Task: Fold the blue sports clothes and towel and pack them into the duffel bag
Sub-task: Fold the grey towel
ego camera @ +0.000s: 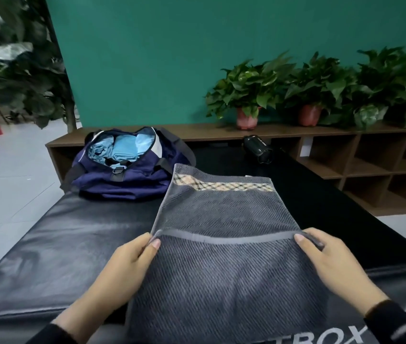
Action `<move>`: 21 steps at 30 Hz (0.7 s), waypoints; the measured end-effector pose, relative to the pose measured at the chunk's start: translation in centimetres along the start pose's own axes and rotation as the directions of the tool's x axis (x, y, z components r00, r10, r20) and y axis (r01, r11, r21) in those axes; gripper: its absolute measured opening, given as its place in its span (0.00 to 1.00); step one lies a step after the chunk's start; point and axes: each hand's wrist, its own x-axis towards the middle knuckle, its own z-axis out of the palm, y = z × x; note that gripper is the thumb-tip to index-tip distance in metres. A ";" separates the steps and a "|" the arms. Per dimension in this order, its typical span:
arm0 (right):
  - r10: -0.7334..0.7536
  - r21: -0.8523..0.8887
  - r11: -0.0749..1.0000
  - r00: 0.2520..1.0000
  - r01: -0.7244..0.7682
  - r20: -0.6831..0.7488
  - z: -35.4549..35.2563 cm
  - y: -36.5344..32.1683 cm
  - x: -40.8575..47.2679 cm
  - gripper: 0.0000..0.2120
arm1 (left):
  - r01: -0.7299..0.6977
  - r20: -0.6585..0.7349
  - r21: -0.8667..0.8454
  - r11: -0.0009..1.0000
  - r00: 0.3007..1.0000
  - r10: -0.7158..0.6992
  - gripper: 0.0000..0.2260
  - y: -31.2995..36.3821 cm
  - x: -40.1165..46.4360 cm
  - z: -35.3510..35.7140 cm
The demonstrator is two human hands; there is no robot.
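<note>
head view. landmark: the duffel bag [127,165], navy, unzipped, sitting at the far left of a black padded mat [73,234]. light blue clothes [120,148] lie bundled inside the bag's opening, so that part of the task appears done, though how neatly they are folded cannot be judged from here.

the towel [221,244], dark grey with a checked band near its far edge, lies on the mat to the right of the bag and nearer the person, its far corner overlapping the bag's side. the left hand [125,266] pinches the towel's hemmed edge at the corner nearer the bag; the right hand [333,264] grips the same hem at the corner away from the bag. the hem is lifted above the layer beneath, so a fold looks to be in progress. judged remaining: finishing the fold and placing the towel in the bag.

beyond the bag runs a low wooden shelf unit [360,155] against a green wall [172,58], with potted plants [249,95] on top to the bag's right. a small black camera [259,148] rests right of the bag. a larger plant [23,70] stands left of it.
</note>
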 end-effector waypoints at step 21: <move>0.006 -0.124 0.992 0.995 -0.018 -0.095 5.3 3.5 19.0 0.13 | 0.143 -0.210 0.112 0.983 0.971 -0.117 0.17 -3.6 18.6 4.7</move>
